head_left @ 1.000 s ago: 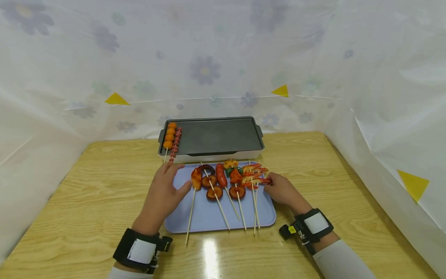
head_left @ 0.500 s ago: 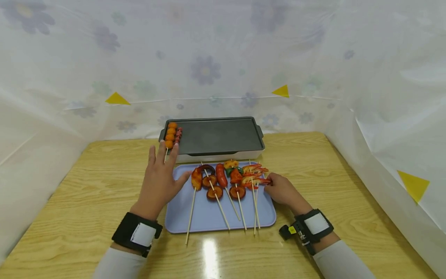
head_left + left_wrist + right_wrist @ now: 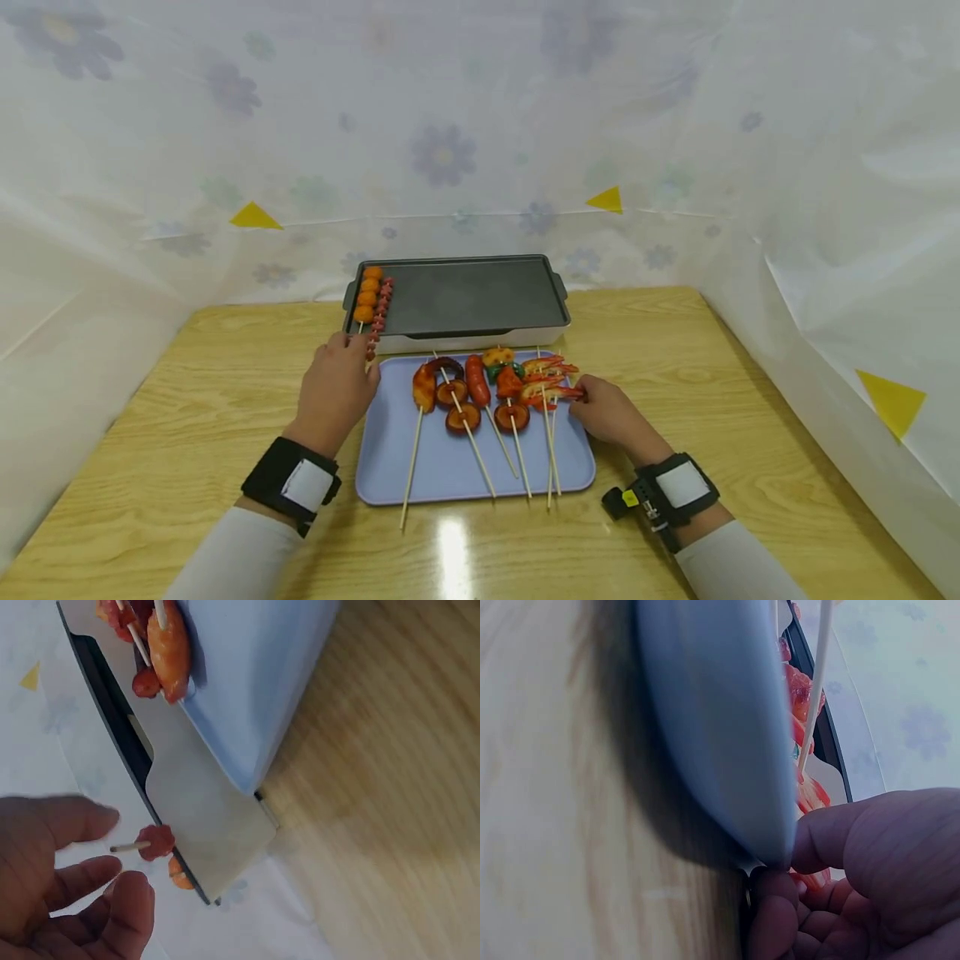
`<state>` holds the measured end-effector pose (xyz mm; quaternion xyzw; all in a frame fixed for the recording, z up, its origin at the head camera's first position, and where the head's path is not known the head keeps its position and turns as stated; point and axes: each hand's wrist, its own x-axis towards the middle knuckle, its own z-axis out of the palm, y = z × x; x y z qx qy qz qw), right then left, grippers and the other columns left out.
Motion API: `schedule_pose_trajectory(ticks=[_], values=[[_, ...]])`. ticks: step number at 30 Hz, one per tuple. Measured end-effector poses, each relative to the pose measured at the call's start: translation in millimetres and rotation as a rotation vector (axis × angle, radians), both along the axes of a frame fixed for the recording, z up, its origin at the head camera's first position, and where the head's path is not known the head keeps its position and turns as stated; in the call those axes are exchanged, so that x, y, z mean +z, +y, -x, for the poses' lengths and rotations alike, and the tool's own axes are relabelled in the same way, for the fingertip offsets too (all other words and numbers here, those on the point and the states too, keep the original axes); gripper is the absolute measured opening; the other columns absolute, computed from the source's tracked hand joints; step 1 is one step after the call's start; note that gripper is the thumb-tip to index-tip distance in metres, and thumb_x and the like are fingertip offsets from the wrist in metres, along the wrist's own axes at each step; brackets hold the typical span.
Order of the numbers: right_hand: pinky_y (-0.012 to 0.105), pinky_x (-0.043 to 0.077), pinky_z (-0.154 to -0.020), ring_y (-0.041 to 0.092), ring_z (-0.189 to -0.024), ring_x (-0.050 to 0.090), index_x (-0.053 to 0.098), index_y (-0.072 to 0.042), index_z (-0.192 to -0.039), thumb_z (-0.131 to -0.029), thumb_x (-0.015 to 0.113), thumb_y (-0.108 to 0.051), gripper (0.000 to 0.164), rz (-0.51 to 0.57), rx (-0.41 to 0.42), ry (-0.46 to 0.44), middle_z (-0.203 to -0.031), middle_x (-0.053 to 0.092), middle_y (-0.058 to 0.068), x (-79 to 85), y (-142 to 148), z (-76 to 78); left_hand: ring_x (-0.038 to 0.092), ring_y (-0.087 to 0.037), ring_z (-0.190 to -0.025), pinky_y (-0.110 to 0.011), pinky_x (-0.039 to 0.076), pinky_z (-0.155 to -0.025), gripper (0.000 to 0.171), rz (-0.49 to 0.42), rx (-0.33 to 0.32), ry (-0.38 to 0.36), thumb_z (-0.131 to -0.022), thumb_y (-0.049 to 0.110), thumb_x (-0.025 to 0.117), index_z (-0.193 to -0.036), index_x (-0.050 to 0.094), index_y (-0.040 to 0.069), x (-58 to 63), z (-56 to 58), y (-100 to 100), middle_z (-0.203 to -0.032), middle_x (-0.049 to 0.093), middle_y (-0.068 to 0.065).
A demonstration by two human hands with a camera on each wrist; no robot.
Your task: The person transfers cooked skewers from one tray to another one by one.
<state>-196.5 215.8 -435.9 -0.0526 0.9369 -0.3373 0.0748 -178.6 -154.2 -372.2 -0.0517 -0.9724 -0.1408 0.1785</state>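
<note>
My left hand (image 3: pixel 333 387) is at the griddle's front left corner, above the tray's left end. In the left wrist view, its thumb and bent fingers stand apart on either side of the bare stick end of a skewer of small red pieces (image 3: pixel 155 842). Beside that skewer on the griddle lies a skewer of orange balls (image 3: pixel 367 296). My right hand (image 3: pixel 609 410) pinches the right rim of the lilac tray (image 3: pixel 720 735), thumb above and fingers below. Shrimp skewers (image 3: pixel 547 383) lie right by its fingertips.
The dark griddle (image 3: pixel 472 296) stands behind the tray on the wooden table (image 3: pixel 150 442). On the tray are a sausage skewer (image 3: pixel 477 379), mushroom skewers (image 3: pixel 462 417) and a wing-shaped piece (image 3: pixel 423 387), their sticks pointing forward. White flowered sheeting (image 3: pixel 442 108) encloses the back and sides.
My left hand first reached forward over the griddle's left corner with fingers spread, then drew back with its fingers bent by the red skewer's stick. My right hand has stayed at the tray's rim.
</note>
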Motion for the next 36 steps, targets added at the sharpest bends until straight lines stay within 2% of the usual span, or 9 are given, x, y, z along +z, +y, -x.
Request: schedule_pose_trajectory(ticks=[4,10,14,20,27,33,36], values=[[0.032,0.037,-0.053,0.02,-0.062,0.049,0.055,-0.002,-0.094,-0.089,0.057,-0.007,0.007,-0.002,-0.007,0.001,-0.074,0.049,0.007,-0.3,-0.4,0.0,0.063,-0.034,-0.077,-0.047,0.053,-0.068,0.011,-0.053,-0.013,-0.064,-0.087,0.001,0.066,-0.096,0.069,-0.006,-0.6,3.2,-3.1,-0.086,0.066,-0.019],[0.032,0.037,-0.053,0.02,-0.062,0.048,0.054,-0.002,-0.093,-0.089,0.057,-0.006,0.006,-0.007,-0.01,0.002,-0.074,0.049,0.008,1.1,-0.4,-0.3,0.062,-0.029,-0.071,-0.042,0.051,-0.062,0.01,-0.12,0.005,-0.144,-0.086,-0.003,0.062,-0.089,0.07,-0.008,1.6,6.0,-6.6,-0.08,0.068,-0.016],[0.031,0.037,-0.053,0.02,-0.062,0.049,0.055,-0.002,-0.094,-0.089,0.057,-0.006,0.007,-0.006,-0.013,-0.003,-0.074,0.049,0.008,1.7,-0.5,-0.4,0.059,-0.028,-0.067,-0.037,0.048,-0.057,0.009,-0.143,0.036,-0.161,-0.085,-0.003,0.06,-0.082,0.068,-0.006,4.5,5.5,-5.8,-0.077,0.066,-0.016],[0.032,0.039,-0.054,0.02,-0.064,0.05,0.055,-0.001,-0.095,-0.089,0.057,-0.006,0.008,-0.013,-0.013,-0.007,-0.075,0.05,0.008,1.9,-1.1,-0.4,0.061,-0.031,-0.072,-0.039,0.051,-0.06,0.013,-0.169,0.056,-0.22,-0.085,-0.003,0.059,-0.089,0.07,-0.009,1.5,8.3,-9.2,-0.085,0.068,-0.02],[0.032,0.037,-0.054,0.02,-0.063,0.049,0.055,-0.002,-0.093,-0.09,0.057,-0.005,0.005,-0.015,0.026,0.02,-0.075,0.049,0.008,3.0,-0.1,-0.3,0.059,-0.03,-0.072,-0.036,0.048,-0.057,0.014,-0.213,0.072,-0.224,-0.084,-0.002,0.059,-0.093,0.069,-0.008,-3.1,9.9,-10.4,-0.088,0.067,-0.019],[0.031,0.037,-0.054,0.02,-0.064,0.049,0.056,-0.001,-0.095,-0.089,0.058,-0.007,0.008,-0.041,-0.01,0.0,-0.076,0.05,0.007,4.7,-3.5,-1.7,0.056,-0.026,-0.068,-0.032,0.044,-0.054,0.013,-0.274,0.056,-0.251,-0.087,0.0,0.06,-0.096,0.067,-0.007,-3.0,15.4,-12.0,-0.08,0.062,-0.014],[0.032,0.038,-0.054,0.02,-0.064,0.05,0.056,-0.002,-0.095,-0.088,0.059,-0.008,0.009,-0.047,-0.038,-0.01,-0.076,0.051,0.007,5.2,-5.3,-2.2,0.055,-0.025,-0.066,-0.032,0.043,-0.054,0.013,-0.298,0.031,-0.239,-0.087,0.001,0.06,-0.096,0.067,-0.006,-2.1,15.7,-13.1,-0.078,0.061,-0.013]])
